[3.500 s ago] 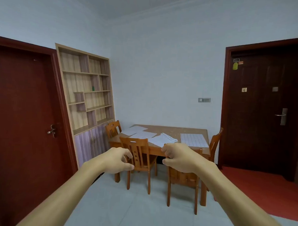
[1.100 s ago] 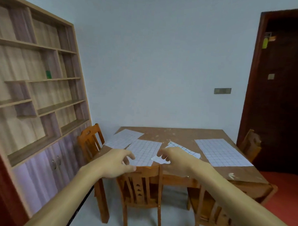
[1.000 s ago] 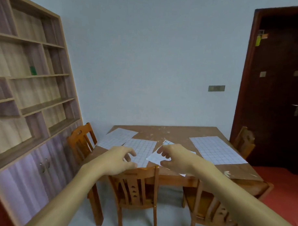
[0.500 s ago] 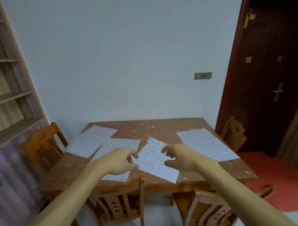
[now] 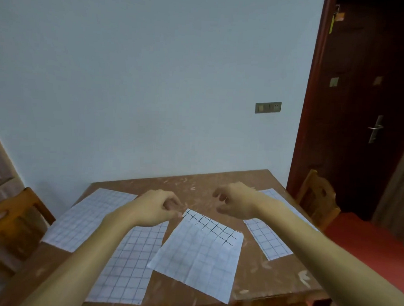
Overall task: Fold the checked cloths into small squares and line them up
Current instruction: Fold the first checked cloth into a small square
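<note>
loosely curled, our left hand (image 5: 153, 208) hovered by 1 cloth (image 5: 199, 255); our right hand (image 5: 237, 204) hung, fingers relaxed.

Four cloths (image 5: 199, 255) seemingly in a row across the table (image 5: 267, 278)

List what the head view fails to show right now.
- Whether the left hand pinches the corner of the middle white checked cloth: curled fingers hide contact.
- Rightmost white checked cloth: middle covered by the right forearm.
- Brown wooden table: near-left corner beyond frame bottom.
</note>
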### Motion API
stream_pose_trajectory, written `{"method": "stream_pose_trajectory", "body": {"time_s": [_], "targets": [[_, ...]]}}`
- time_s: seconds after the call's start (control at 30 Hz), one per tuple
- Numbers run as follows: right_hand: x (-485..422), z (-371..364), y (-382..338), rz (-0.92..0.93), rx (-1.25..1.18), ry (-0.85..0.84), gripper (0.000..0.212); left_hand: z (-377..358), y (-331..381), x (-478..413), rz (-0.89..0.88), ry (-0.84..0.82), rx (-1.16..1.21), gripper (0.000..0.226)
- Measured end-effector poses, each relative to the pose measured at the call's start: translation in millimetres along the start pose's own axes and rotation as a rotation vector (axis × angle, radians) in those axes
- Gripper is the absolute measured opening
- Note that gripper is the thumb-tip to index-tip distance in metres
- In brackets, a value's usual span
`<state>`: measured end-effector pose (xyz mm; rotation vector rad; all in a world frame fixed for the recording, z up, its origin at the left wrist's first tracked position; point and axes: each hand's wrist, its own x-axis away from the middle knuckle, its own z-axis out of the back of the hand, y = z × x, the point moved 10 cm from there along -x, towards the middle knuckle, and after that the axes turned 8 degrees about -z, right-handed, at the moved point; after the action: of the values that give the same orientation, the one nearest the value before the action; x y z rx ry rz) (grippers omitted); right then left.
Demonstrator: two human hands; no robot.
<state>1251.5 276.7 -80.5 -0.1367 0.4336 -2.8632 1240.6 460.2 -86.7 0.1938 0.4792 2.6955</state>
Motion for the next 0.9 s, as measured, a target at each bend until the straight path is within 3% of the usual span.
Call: {"method": "stream_pose_trajectory", "body": {"time_s": [0.57,0.9], "targets": [[-198,-33,26,-0.061,0.001,-0.031,0.041,-14,-124,-194,-0.057,-0.076,0.082,0.04],[-240,-168,98,-0.188,-0.137,-0.24,0.037,-143,-177,-251,-0.041,-0.269,0.191,0.039]]}}
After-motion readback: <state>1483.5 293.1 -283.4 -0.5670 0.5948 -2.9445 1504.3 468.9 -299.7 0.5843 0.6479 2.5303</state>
